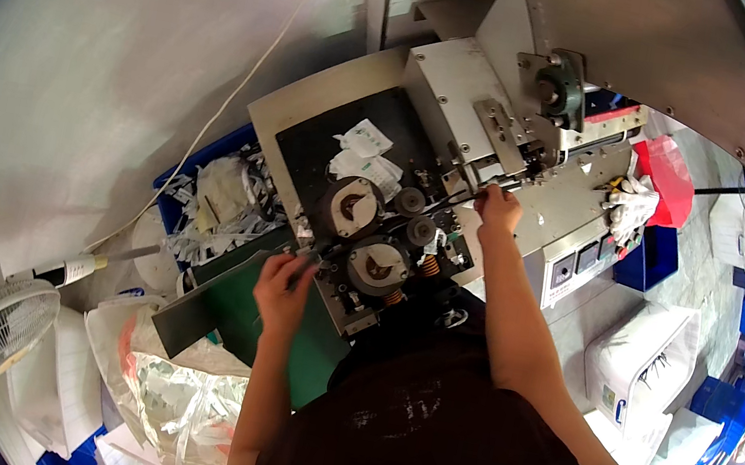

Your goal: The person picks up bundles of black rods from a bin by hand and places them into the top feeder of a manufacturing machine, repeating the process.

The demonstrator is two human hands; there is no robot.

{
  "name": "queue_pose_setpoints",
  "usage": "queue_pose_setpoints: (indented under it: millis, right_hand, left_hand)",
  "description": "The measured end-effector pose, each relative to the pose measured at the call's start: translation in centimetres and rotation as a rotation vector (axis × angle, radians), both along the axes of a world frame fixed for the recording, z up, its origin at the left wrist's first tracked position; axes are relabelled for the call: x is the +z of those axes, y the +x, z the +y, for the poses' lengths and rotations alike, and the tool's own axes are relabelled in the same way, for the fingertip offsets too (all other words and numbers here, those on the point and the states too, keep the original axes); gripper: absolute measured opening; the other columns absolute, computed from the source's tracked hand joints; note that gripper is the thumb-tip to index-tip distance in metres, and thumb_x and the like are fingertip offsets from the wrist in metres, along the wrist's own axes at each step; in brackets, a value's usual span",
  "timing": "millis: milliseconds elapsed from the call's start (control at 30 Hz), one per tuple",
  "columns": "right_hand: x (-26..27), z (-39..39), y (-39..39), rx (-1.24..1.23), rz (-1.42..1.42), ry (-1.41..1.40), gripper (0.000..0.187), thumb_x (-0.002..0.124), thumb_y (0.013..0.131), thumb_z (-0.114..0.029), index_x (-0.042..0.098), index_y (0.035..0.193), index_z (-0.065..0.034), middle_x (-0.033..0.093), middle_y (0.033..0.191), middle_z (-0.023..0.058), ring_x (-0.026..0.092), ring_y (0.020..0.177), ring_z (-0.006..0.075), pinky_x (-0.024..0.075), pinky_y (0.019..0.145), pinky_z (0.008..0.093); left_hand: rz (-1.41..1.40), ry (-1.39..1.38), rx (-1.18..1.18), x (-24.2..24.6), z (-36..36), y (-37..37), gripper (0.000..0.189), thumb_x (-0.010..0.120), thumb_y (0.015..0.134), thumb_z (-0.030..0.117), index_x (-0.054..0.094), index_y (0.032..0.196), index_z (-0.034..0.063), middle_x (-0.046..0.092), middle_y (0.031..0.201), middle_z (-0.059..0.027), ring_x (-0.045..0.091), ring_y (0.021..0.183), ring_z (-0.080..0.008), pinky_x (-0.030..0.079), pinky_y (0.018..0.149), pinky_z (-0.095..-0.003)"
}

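Observation:
My right hand point(498, 209) pinches a thin dark strip point(455, 202) beside the feed end of a bench machine point(450, 98). From my fingers the strip slants down and left towards two small dark rollers, one of them a grooved roller point(410, 202). My left hand point(283, 291) is at the machine's left edge, its fingers curled on a small dark piece point(304, 267) that is blurred. Between my hands sit two large round feed wheels point(351, 207) with pale metal faces. Crumpled white packets point(365, 150) bearing print lie on the black machine plate point(310, 141).
Left of the machine stands a blue bin point(178, 181) of white scraps. A green sloping chute point(309, 347) lies below my left hand. An electric fan point(6, 326) stands at far left. White gloves point(632, 206) rest near the control panel point(577, 267); a white sack point(638, 366) sits right.

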State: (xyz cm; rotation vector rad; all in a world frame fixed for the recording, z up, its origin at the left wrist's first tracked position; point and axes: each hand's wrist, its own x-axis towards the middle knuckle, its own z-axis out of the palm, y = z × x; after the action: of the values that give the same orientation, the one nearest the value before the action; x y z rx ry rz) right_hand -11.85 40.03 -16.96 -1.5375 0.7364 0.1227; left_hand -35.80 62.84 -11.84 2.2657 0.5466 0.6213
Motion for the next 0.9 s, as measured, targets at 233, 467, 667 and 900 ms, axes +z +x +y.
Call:
queue_pose_setpoints:
  millis: [233,467,667,900]
  right_hand:
    - [0.6,-0.3,0.2,0.040,-0.019,-0.051,0.019,0.053,0.081,-0.009,0.048,0.074,0.0080,0.056,0.070,0.0143,0.060,0.054,0.0237,0.0513,0.047,0.0288]
    - [1.6,-1.0,0.9,-0.011,0.036,-0.104,0.018,0.053,0.079,-0.006,0.049,0.075,0.0117,0.056,0.072,0.0168,0.060,0.055,0.0267,0.0522,0.044,0.0316]
    - [1.4,-4.0,3.3,-0.169,-0.001,-0.171,0.023,0.057,0.077,-0.013,0.055,0.080,0.0105,0.061,0.074,0.0155,0.062,0.051,0.0252,0.0502,0.046,0.0330]
    - [8.3,-21.9,9.7,-0.130,-0.267,-0.337,0.032,0.040,0.083,-0.028,0.058,0.085,-0.0013,0.061,0.078,0.0135,0.061,0.071,0.0222,0.0493,0.060,0.0377]
  left_hand:
    - [0.314,0.194,-0.221,-1.5,-0.8,2.2,0.029,0.069,0.060,0.003,0.063,0.087,0.0092,0.052,0.082,-0.0037,0.055,0.070,-0.0219,0.045,0.057,-0.0332]
    - [0.341,0.262,-0.242,-1.1,0.5,2.2,0.028,0.064,0.058,0.000,0.063,0.085,0.0090,0.053,0.082,-0.0039,0.056,0.071,-0.0240,0.046,0.058,-0.0330]
    - [0.344,0.236,-0.181,0.1,2.7,-0.3,0.023,0.062,0.057,0.001,0.063,0.079,0.0100,0.052,0.077,-0.0040,0.055,0.068,-0.0240,0.045,0.056,-0.0337]
    - [0.347,0.111,-0.037,1.6,7.0,-6.2,0.018,0.063,0.063,0.000,0.062,0.079,0.0064,0.052,0.074,-0.0068,0.055,0.064,-0.0250,0.043,0.056,-0.0309]
